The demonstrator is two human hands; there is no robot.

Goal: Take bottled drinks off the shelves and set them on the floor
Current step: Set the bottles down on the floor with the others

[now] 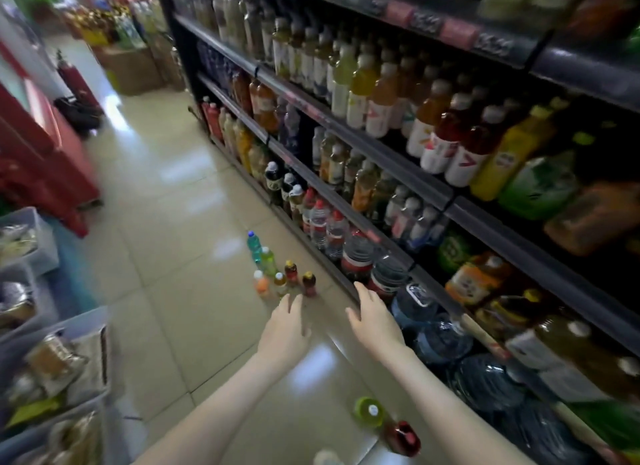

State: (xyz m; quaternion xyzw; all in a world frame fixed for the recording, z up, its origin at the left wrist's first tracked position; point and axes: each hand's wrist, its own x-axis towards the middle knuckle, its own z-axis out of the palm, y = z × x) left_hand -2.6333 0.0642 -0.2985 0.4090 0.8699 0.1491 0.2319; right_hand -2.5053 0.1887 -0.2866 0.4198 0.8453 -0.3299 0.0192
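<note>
Storage bins: in the lower left of the frame I saw grey plastic bins (52,340) stacked with packaged goods, blurred.
Red units: above them, at the left edge, stood red cabinets or crates (45,149); I could not tell which.
Extinguisher: a red fire extinguisher (74,80) stood in the upper left, beside a white wall.
Floor: the glossy cream tiled floor (166,201) ran up the middle of the frame.
Floor bottles: six small plastic drink bottles stood upright in a tight cluster right of centre: a blue-capped turquoise bottle (254,246), a pale green bottle (268,261), a white-capped orange bottle (261,284), a pale yellow bottle (280,280) and two dark red bottles with yellow caps (291,272).
Left hand: my feed showed the left hand (285,329) empty, fingers straight and close together, pointing at the cluster from just below it.
Right hand: the right hand (374,321) held nothing, fingers loosely spread by the lowest shelf edge; whether it touched the edge I could not tell.
Near bottles: at the bottom, a green-lidded bottle (370,411) and a red bottle (403,438) stood on the tiles.
Shelves: dark metal shelves (408,168) filled the right side, packed with bottled drinks.
Water jugs: large clear water jugs (441,336) sat on the lowest level.
</note>
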